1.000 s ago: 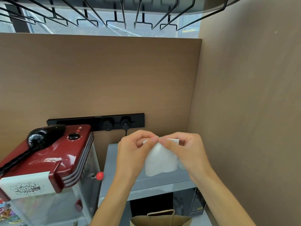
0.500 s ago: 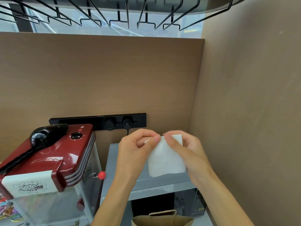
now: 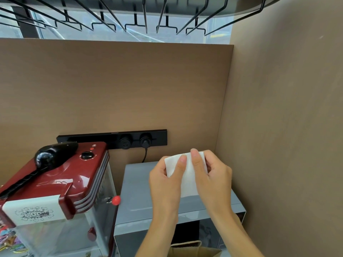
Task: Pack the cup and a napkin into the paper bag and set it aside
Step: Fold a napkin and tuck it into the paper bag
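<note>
A white napkin (image 3: 187,178) is held up in front of me, above the grey microwave, and both hands pinch it. My left hand (image 3: 165,180) grips its left edge with the thumb on the front. My right hand (image 3: 211,179) grips its right side, thumb across the front. The top of the brown paper bag (image 3: 194,250), with its handle, shows at the bottom edge, below my hands. No cup is in view.
A grey microwave (image 3: 141,191) stands under my hands. A red popcorn machine (image 3: 61,182) with a black scoop (image 3: 46,160) on its lid stands to the left. A black socket strip (image 3: 111,139) runs along the brown back panel. A brown wall closes the right side.
Both hands have lifted the napkin a little and spread it flatter; my thumbs now lie across its front.
</note>
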